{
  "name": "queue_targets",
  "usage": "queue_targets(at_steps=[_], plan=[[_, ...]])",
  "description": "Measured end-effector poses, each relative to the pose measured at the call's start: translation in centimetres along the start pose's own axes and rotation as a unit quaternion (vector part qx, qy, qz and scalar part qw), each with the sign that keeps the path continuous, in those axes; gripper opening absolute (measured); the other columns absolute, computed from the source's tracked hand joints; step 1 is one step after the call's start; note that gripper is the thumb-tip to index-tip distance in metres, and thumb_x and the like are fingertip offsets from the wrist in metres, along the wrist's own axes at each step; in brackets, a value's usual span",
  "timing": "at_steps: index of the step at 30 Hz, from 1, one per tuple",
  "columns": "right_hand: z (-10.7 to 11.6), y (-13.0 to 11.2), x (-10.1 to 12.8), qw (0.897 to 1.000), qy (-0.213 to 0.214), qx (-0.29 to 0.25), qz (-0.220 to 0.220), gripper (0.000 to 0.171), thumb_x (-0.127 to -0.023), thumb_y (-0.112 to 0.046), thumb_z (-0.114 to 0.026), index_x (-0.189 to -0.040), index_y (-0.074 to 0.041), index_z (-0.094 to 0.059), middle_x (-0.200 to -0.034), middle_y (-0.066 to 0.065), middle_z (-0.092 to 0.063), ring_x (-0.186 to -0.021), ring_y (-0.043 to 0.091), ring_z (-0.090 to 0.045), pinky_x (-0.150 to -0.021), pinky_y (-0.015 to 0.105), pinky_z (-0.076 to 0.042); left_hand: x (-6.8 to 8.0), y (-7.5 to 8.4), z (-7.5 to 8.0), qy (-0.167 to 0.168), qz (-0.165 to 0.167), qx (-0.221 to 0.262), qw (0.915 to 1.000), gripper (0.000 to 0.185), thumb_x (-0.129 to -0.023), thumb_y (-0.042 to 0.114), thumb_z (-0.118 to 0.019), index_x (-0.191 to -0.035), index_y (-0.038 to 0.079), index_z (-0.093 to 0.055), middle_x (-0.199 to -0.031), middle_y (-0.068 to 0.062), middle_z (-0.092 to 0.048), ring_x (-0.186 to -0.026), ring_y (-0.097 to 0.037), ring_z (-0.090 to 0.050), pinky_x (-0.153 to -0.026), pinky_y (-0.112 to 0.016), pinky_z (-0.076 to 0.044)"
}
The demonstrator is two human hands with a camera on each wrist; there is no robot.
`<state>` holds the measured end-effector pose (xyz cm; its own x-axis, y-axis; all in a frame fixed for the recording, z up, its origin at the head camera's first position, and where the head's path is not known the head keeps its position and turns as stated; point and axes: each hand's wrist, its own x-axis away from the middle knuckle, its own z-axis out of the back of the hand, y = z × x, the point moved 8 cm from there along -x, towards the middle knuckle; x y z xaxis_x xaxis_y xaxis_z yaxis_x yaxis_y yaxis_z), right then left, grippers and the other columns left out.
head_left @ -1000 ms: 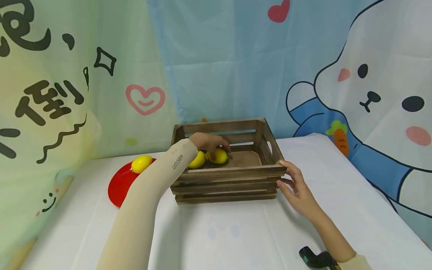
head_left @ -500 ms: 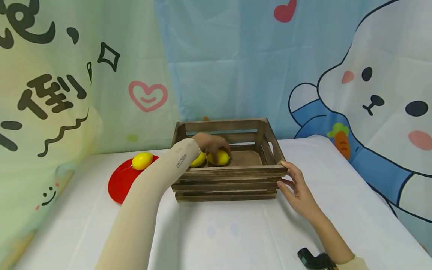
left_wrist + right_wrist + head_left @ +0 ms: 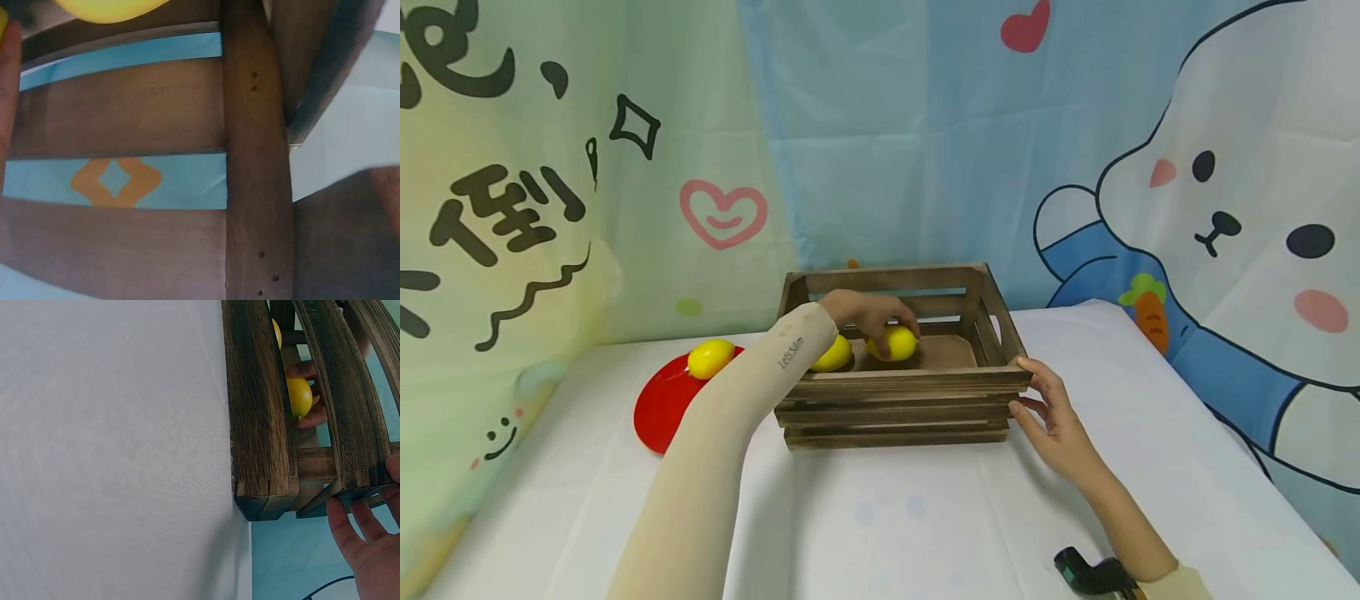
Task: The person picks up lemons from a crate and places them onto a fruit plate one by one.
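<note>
A wooden slatted crate (image 3: 895, 392) stands mid-table. My left hand (image 3: 886, 330) reaches into it and grips a yellow lemon (image 3: 898, 342) just above the crate floor. A second lemon (image 3: 833, 357) lies in the crate beside my forearm. In the right wrist view the held lemon (image 3: 299, 397) shows through the slats of the crate (image 3: 259, 406), with fingers (image 3: 310, 416) curled round it. The left wrist view shows the lemon (image 3: 106, 7) at the top edge. My right hand (image 3: 1037, 402) rests open against the crate's front right corner, also seen as the right hand (image 3: 365, 547).
A red plate (image 3: 658, 408) lies left of the crate with a third lemon (image 3: 711, 358) on it. A cartoon cloth backdrop (image 3: 925, 125) hangs close behind the table. A black device (image 3: 1086, 575) sits at my right wrist. White tablecloth (image 3: 910, 517) spreads in front.
My left hand has shifted its lemon slightly right and up inside the crate. My right hand stays at the crate corner.
</note>
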<state>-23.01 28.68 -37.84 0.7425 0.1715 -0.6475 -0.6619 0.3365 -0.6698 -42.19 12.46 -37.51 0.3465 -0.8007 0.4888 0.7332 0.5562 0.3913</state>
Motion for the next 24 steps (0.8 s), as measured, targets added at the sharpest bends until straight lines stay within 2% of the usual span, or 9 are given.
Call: queue_targets(at_steps=[4,9,11,16,20,24], plan=[[-0.1,0.0,-0.1,1.0,0.004,0.001,0.0,0.074,-0.08,0.031,-0.05,-0.144,0.001,-0.027,-0.139,-0.013,-0.036,-0.121,0.001,-0.044,-0.096,0.009,-0.039,0.3,0.5,0.9,0.022,-0.029,-0.012,0.9993,0.06,-0.087,0.012,-0.074,-0.142,0.01,-0.05,-0.148,-0.006,-0.044,-0.135,-0.023,-0.041,-0.105,-0.032,-0.042],[0.1,-0.1,0.1,1.0,0.007,0.014,-0.008,0.074,-0.081,0.029,-0.052,-0.145,-0.001,-0.028,-0.142,-0.012,-0.034,-0.123,0.0,-0.042,-0.096,0.008,-0.039,0.4,0.7,1.9,0.055,-0.048,0.001,0.9973,0.06,-0.085,0.01,-0.075,-0.141,0.012,-0.052,-0.14,-0.004,-0.051,-0.121,-0.019,-0.05,-0.096,-0.03,-0.046],[0.1,-0.1,0.2,1.0,0.007,0.015,-0.013,0.073,-0.082,0.028,-0.052,-0.145,-0.001,-0.028,-0.143,-0.012,-0.034,-0.123,-0.001,-0.042,-0.096,0.008,-0.039,0.7,0.7,2.0,0.066,-0.044,0.018,0.9966,0.06,-0.085,0.01,-0.075,-0.14,0.016,-0.052,-0.141,-0.003,-0.05,-0.119,-0.018,-0.05,-0.094,-0.029,-0.047],[-0.1,0.0,0.3,1.0,0.003,0.015,-0.013,0.073,-0.081,0.028,-0.052,-0.144,0.0,-0.028,-0.143,-0.015,-0.033,-0.122,-0.001,-0.042,-0.096,0.008,-0.039,2.3,0.9,2.7,0.081,-0.018,0.071,0.994,0.057,-0.085,0.009,-0.075,-0.137,0.02,-0.055,-0.148,0.0,-0.041,-0.124,-0.018,-0.046,-0.094,-0.029,-0.048],[0.0,0.0,0.4,1.0,0.004,0.01,-0.012,0.074,-0.081,0.029,-0.051,-0.145,0.001,-0.028,-0.143,-0.015,-0.033,-0.123,-0.001,-0.042,-0.096,0.007,-0.039,3.5,1.8,3.9,0.099,-0.04,0.069,0.9919,0.057,-0.085,0.007,-0.074,-0.138,0.014,-0.054,-0.146,-0.003,-0.045,-0.126,-0.022,-0.048,-0.098,-0.03,-0.047],[0.1,0.0,0.2,1.0,0.006,0.009,-0.007,0.074,-0.081,0.029,-0.051,-0.145,0.001,-0.027,-0.14,-0.014,-0.035,-0.123,0.0,-0.042,-0.096,0.008,-0.039,5.1,2.8,5.9,0.148,-0.062,0.096,0.9823,0.057,-0.084,0.005,-0.075,-0.137,0.011,-0.055,-0.142,-0.005,-0.048,-0.119,-0.026,-0.055,-0.096,-0.032,-0.049]])
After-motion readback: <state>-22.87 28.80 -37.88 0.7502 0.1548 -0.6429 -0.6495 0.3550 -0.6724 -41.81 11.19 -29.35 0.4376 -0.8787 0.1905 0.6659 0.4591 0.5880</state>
